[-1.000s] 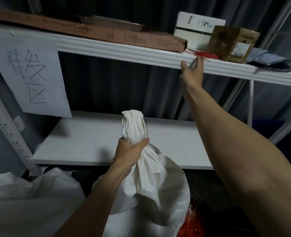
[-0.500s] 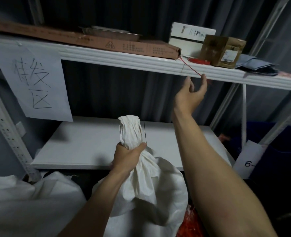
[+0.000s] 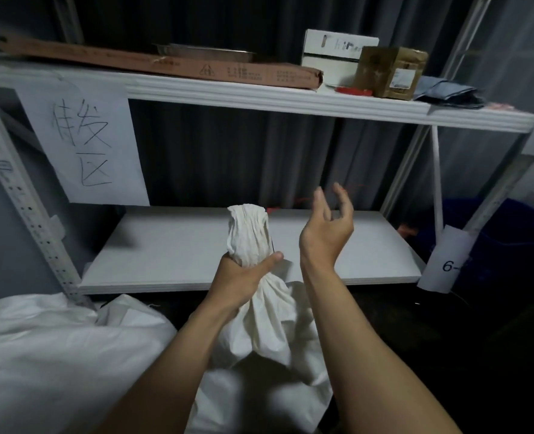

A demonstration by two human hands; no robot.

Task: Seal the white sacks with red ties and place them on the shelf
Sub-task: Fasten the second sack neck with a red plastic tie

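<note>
Now that the right hand (image 3: 328, 223) has come down from the upper white shelf (image 3: 259, 98), its half-curled fingers pinch one thin red plastic tie (image 3: 303, 200), blurred, beside the neck of the white woven sack (image 3: 275, 324), which the left hand (image 3: 243, 274) grips before the lower shelf (image 3: 165, 252). Tying may begin. Sacks: two, the second white sack (image 3: 55, 355) slumped at left. Spare red ties (image 3: 351, 90) above: uncountable.

The left hand (image 3: 243, 277) wraps fingers and thumb tightly round the gathered neck of the white sack (image 3: 250, 233), its forearm slanting up from the lower left. The right hand (image 3: 328, 227) hovers just beside and higher, palm turned leftward, fingers curled, its fingertips pinching a blurred red tie (image 3: 273, 210).
</note>
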